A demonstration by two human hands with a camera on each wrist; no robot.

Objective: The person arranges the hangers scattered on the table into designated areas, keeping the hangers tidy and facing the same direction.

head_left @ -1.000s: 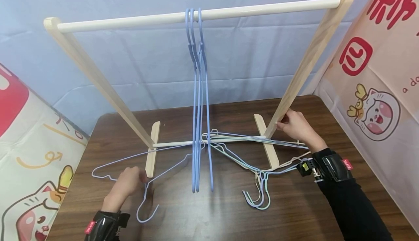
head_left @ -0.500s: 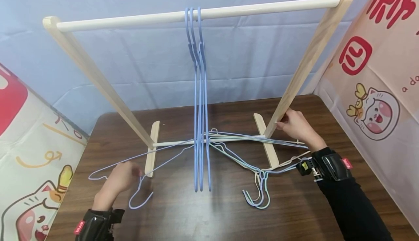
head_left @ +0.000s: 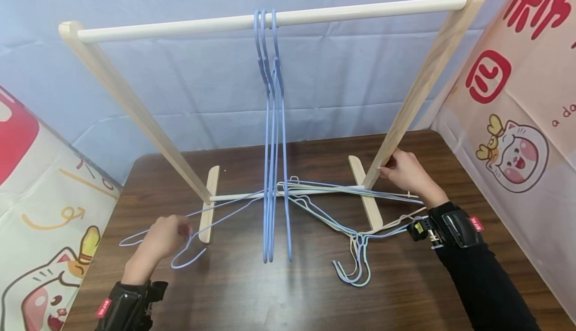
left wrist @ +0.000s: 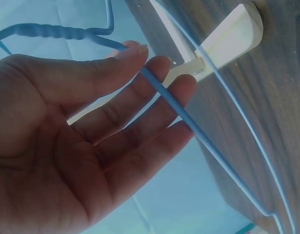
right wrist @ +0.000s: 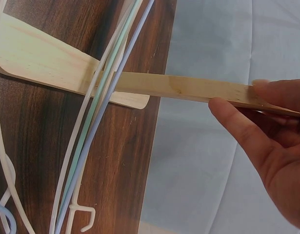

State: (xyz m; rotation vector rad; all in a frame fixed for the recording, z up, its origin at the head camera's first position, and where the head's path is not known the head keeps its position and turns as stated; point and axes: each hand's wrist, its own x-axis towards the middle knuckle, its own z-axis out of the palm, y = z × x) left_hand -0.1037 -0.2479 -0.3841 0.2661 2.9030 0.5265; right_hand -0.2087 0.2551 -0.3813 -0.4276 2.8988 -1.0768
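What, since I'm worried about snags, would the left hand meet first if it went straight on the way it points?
Apart from the blue hanger it pinches, the left hand would likely meet the left wooden post first, near its foot; height and depth are hard to judge.

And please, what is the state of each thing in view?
Held blue hanger: pinched by left hand
Rack: upright, gripped by right hand
Three blue hangers: hanging from the rack
Other hangers: lying in an overlapping pile
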